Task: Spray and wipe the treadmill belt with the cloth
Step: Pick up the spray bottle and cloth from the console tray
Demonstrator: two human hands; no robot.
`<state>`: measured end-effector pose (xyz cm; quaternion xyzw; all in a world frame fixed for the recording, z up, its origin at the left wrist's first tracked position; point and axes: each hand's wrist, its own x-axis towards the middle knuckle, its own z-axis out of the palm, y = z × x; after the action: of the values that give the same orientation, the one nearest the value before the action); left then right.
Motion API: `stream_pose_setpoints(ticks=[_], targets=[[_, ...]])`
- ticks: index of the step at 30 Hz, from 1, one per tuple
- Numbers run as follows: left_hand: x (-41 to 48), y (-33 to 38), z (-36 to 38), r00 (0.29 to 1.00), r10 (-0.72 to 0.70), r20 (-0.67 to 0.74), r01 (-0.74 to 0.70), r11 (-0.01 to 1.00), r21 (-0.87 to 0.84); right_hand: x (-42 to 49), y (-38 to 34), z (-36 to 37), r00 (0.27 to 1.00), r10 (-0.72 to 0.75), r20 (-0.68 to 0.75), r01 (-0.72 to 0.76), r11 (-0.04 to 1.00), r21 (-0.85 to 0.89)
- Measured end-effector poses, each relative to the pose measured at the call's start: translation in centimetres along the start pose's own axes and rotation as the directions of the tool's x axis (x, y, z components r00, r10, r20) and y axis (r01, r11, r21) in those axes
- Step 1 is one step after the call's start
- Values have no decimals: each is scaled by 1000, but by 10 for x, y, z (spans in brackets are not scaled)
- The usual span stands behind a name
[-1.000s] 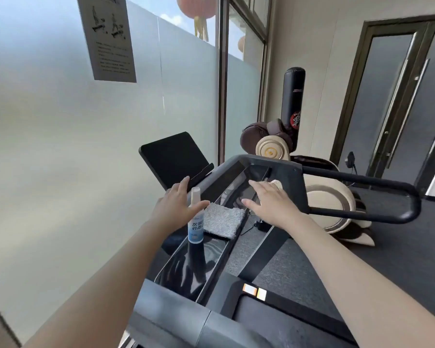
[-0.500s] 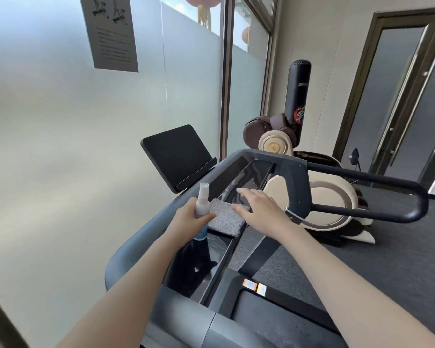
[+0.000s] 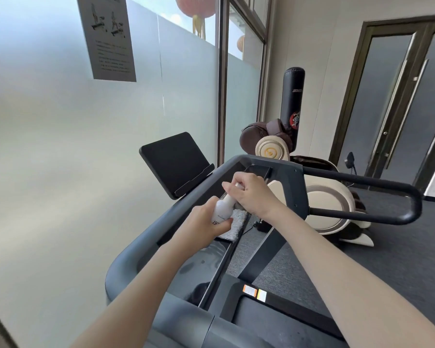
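Observation:
My left hand [image 3: 206,222] is wrapped around the body of a small white spray bottle [image 3: 222,208], which is tilted with its top pointing up and to the right. My right hand [image 3: 253,193] closes on the bottle's cap end; the cap itself is hidden under the fingers. A grey cloth [image 3: 234,226] lies on the treadmill's glossy console tray [image 3: 206,267], just below and behind the bottle. A strip of the dark treadmill belt [image 3: 274,320] shows at the bottom of the view.
A black tablet holder [image 3: 175,163] rises left of the console. The treadmill's black handrail [image 3: 377,202] loops out to the right. A cream massage chair [image 3: 324,204] and a black punching bag [image 3: 293,106] stand beyond. Frosted glass fills the left; doors stand at the far right.
My left hand has lifted the bottle off the console and tilted it. My right hand left the cloth and closed on the bottle's top.

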<state>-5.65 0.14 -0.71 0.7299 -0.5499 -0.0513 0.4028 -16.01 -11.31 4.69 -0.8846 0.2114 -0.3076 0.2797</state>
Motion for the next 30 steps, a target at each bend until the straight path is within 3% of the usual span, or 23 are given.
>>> stream_pose_setpoints(ticks=[12,14,16,18,20,24,30], targets=[[15,43,-11,994,-45,100,57,991,-120,15,12,-23,993,98,-68,-78,964,256],[11,39,-11,992,-46,117,58,993,-107,14,17,-38,964,215,-155,-145,917,372],[2,23,-10,991,-79,104,91,989,-115,12,27,-76,883,357,-306,-197,871,449],[-3,7,-13,993,-108,37,112,984,-137,9,32,-110,882,300,-363,-203,938,282],[0,2,-16,995,-89,-42,80,979,-189,10,23,-111,932,189,-310,-156,980,126],[5,10,-19,990,-72,-122,18,920,-392,7,18,-65,963,146,-225,-125,987,102],[-1,-8,-32,950,-142,-276,11,905,-426,-11,25,8,998,62,21,-59,991,-121]])
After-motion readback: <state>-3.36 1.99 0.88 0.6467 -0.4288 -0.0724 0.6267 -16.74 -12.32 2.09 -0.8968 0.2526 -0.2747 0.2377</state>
